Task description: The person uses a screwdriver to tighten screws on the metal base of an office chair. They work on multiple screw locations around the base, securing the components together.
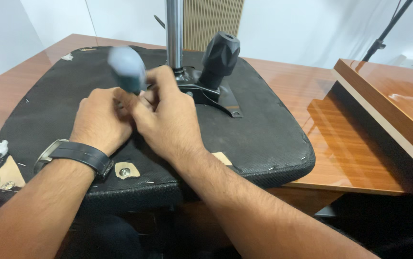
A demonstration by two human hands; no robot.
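A blurred blue-grey tool handle (127, 68) is rising at about 11 o'clock from the hands, above the middle of an upturned black seat base (259, 139) lying on the wooden tabletop (345, 158). The left hand (101, 120), wearing a wristwatch (74, 154), is clenching around the handle's lower end; the tool's tip is hidden. The right hand (168, 120) is pressing against it, fingers curled, its grip hard to make out. At 1 o'clock, a black knob (220, 56) and metal column (174, 33) are standing, the column cut off.
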